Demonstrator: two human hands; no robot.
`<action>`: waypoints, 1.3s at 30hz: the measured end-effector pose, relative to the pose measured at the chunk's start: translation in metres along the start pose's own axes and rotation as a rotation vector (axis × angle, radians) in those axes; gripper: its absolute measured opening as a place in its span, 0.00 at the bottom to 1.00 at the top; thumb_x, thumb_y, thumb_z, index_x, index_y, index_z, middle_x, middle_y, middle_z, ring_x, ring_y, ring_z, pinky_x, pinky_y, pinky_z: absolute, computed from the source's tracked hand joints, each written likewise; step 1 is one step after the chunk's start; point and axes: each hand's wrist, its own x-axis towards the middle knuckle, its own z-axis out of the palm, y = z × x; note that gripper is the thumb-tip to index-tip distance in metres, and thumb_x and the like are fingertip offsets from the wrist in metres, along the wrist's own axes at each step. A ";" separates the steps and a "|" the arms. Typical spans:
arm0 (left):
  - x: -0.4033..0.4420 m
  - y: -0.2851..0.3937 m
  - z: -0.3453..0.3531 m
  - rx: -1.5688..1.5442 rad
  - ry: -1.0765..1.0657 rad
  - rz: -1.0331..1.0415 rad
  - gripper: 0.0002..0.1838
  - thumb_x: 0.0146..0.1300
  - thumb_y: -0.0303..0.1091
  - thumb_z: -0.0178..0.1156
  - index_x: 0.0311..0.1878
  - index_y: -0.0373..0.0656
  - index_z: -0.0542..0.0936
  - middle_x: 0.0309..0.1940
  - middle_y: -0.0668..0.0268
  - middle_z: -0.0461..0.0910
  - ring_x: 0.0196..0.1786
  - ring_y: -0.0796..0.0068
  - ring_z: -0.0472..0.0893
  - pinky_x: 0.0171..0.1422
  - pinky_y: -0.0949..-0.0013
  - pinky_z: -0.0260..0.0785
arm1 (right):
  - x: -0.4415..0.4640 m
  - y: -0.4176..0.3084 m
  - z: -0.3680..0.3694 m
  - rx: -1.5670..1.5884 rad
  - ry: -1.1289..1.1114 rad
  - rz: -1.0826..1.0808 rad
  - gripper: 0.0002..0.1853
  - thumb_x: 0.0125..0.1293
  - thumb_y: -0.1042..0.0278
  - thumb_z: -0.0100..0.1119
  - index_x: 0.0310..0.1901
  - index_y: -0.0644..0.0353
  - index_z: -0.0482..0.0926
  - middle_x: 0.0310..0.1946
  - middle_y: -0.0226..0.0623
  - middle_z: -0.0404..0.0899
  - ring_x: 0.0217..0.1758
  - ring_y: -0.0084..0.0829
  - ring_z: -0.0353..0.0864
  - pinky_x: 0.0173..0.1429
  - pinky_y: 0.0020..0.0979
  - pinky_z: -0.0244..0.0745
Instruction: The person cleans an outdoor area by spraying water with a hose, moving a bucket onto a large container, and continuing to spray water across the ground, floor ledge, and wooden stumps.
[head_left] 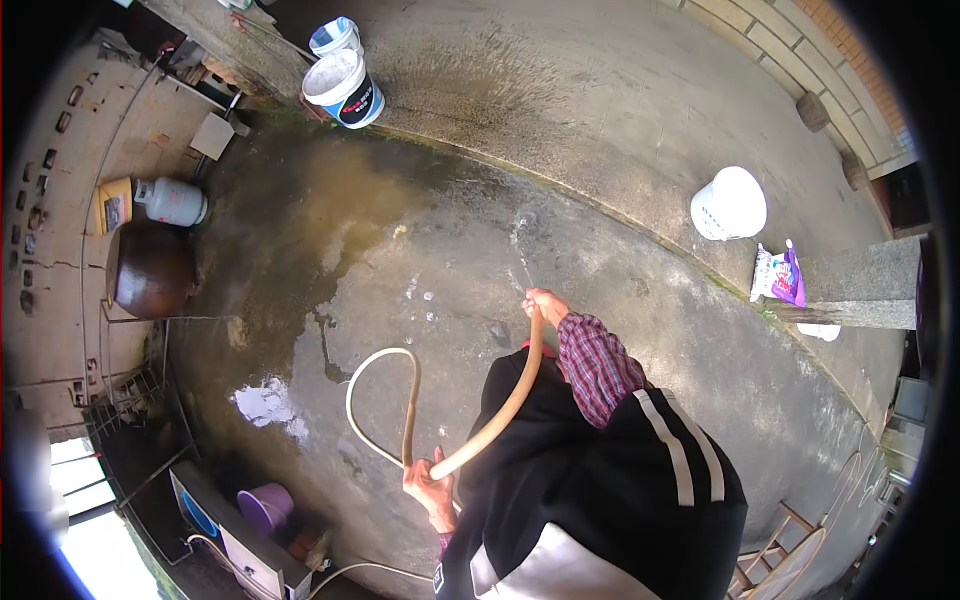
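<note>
A pale tan hose [513,405] bends in front of the person's dark clothing and loops over the wet concrete floor [470,250]. My right hand [546,305] is closed round the hose near its end, and a thin stream of water [521,260] comes out there onto the floor. Lower down, my left hand [430,487] grips the hose where the loop and the upper length meet. Foamy white spots lie on the floor left of my right hand.
Two stacked-looking buckets [343,85] stand at the upper left, a white bucket [729,204] and a purple bag [786,274] at the right. A gas cylinder [172,202] and brown jar [150,270] are at the left, a purple bucket [265,507] at the lower left. A low ledge crosses the yard.
</note>
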 end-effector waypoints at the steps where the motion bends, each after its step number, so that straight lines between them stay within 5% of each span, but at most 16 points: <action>1: -0.009 0.000 -0.004 0.012 0.013 -0.013 0.22 0.42 0.32 0.63 0.07 0.43 0.58 0.05 0.62 0.59 0.10 0.60 0.60 0.19 0.64 0.53 | -0.015 -0.001 0.019 -0.075 -0.028 0.002 0.07 0.59 0.68 0.42 0.26 0.57 0.58 0.16 0.33 0.60 0.13 0.19 0.58 0.14 0.19 0.55; 4: -0.038 0.006 -0.013 0.035 0.072 -0.137 0.23 0.42 0.32 0.63 0.07 0.42 0.58 0.04 0.61 0.59 0.10 0.60 0.60 0.18 0.62 0.52 | -0.011 0.018 0.046 -0.206 -0.294 0.055 0.08 0.58 0.70 0.43 0.23 0.56 0.59 0.16 0.32 0.60 0.13 0.18 0.57 0.15 0.18 0.55; 8: -0.060 0.025 -0.021 0.137 0.124 -0.191 0.22 0.43 0.30 0.63 0.07 0.41 0.58 0.04 0.60 0.59 0.10 0.62 0.59 0.17 0.62 0.50 | -0.030 0.034 0.064 -0.220 -0.385 0.038 0.08 0.57 0.70 0.45 0.22 0.56 0.60 0.17 0.32 0.62 0.14 0.18 0.58 0.18 0.18 0.56; 11: -0.070 0.037 -0.019 0.172 0.132 -0.251 0.23 0.44 0.31 0.62 0.06 0.40 0.58 0.03 0.58 0.58 0.09 0.61 0.57 0.16 0.61 0.50 | -0.053 0.025 0.044 -0.371 -0.311 -0.120 0.08 0.57 0.70 0.44 0.23 0.57 0.60 0.18 0.33 0.62 0.15 0.18 0.59 0.18 0.19 0.56; 16: -0.088 0.051 -0.004 0.107 0.056 -0.192 0.23 0.44 0.31 0.62 0.06 0.41 0.57 0.03 0.59 0.58 0.08 0.60 0.57 0.18 0.62 0.51 | -0.065 0.004 -0.035 -0.128 -0.155 -0.128 0.07 0.59 0.69 0.43 0.25 0.58 0.60 0.17 0.36 0.63 0.15 0.20 0.60 0.17 0.20 0.57; 18: -0.089 0.064 0.005 -0.008 0.054 -0.094 0.25 0.45 0.34 0.63 0.07 0.41 0.57 0.04 0.61 0.58 0.10 0.67 0.56 0.17 0.64 0.47 | -0.077 -0.011 -0.070 -0.128 -0.148 -0.159 0.06 0.59 0.70 0.42 0.26 0.58 0.60 0.17 0.37 0.63 0.14 0.20 0.59 0.16 0.20 0.58; 20: -0.095 0.072 0.015 -0.030 0.023 -0.059 0.25 0.45 0.34 0.63 0.07 0.41 0.57 0.04 0.61 0.58 0.10 0.67 0.56 0.17 0.64 0.47 | -0.094 -0.022 -0.102 -0.105 -0.074 -0.145 0.06 0.58 0.69 0.43 0.25 0.57 0.61 0.18 0.33 0.62 0.18 0.22 0.62 0.23 0.23 0.61; 21: -0.095 0.076 0.019 -0.042 0.000 -0.035 0.24 0.44 0.34 0.63 0.07 0.41 0.57 0.04 0.61 0.58 0.10 0.66 0.56 0.18 0.64 0.48 | -0.101 -0.028 -0.114 0.009 0.023 -0.129 0.05 0.59 0.70 0.41 0.27 0.58 0.60 0.17 0.36 0.62 0.14 0.21 0.59 0.16 0.20 0.57; 24: -0.088 0.095 0.024 -0.041 -0.082 0.008 0.24 0.43 0.34 0.64 0.07 0.41 0.58 0.04 0.61 0.58 0.11 0.65 0.55 0.18 0.65 0.48 | -0.128 -0.041 -0.158 0.126 0.103 -0.186 0.05 0.59 0.70 0.42 0.27 0.57 0.60 0.17 0.35 0.62 0.14 0.21 0.59 0.16 0.21 0.58; 29: -0.080 0.110 0.035 -0.018 -0.210 0.159 0.22 0.42 0.33 0.64 0.07 0.43 0.60 0.05 0.62 0.62 0.10 0.63 0.60 0.22 0.65 0.56 | -0.113 -0.020 -0.272 0.323 0.050 -0.297 0.04 0.58 0.72 0.42 0.29 0.57 0.59 0.19 0.36 0.60 0.16 0.23 0.60 0.19 0.24 0.59; 30: -0.079 0.111 0.036 -0.040 -0.231 0.200 0.22 0.41 0.34 0.64 0.07 0.43 0.60 0.05 0.63 0.62 0.10 0.63 0.61 0.23 0.65 0.56 | -0.124 -0.022 -0.264 0.426 -0.010 -0.347 0.04 0.57 0.74 0.41 0.30 0.57 0.58 0.20 0.37 0.60 0.18 0.25 0.61 0.22 0.27 0.61; 31: -0.080 0.108 0.038 -0.044 -0.246 0.215 0.22 0.41 0.35 0.64 0.07 0.43 0.60 0.06 0.63 0.63 0.10 0.63 0.62 0.24 0.66 0.56 | -0.148 -0.036 -0.272 0.378 0.262 -0.146 0.04 0.59 0.71 0.42 0.31 0.56 0.59 0.19 0.38 0.61 0.14 0.22 0.59 0.16 0.22 0.58; 35: -0.084 0.099 0.037 -0.087 -0.287 0.247 0.22 0.41 0.36 0.64 0.07 0.44 0.60 0.06 0.63 0.63 0.10 0.63 0.63 0.24 0.66 0.56 | -0.134 -0.016 -0.304 0.385 0.280 -0.191 0.05 0.58 0.72 0.43 0.33 0.57 0.58 0.20 0.40 0.62 0.14 0.23 0.59 0.15 0.22 0.58; 39: -0.095 0.075 0.019 -0.194 -0.364 0.242 0.21 0.36 0.40 0.63 0.08 0.42 0.60 0.07 0.62 0.63 0.12 0.61 0.64 0.24 0.65 0.56 | -0.136 -0.002 -0.260 0.287 0.192 -0.284 0.05 0.58 0.73 0.43 0.31 0.59 0.58 0.20 0.41 0.62 0.13 0.22 0.59 0.14 0.21 0.57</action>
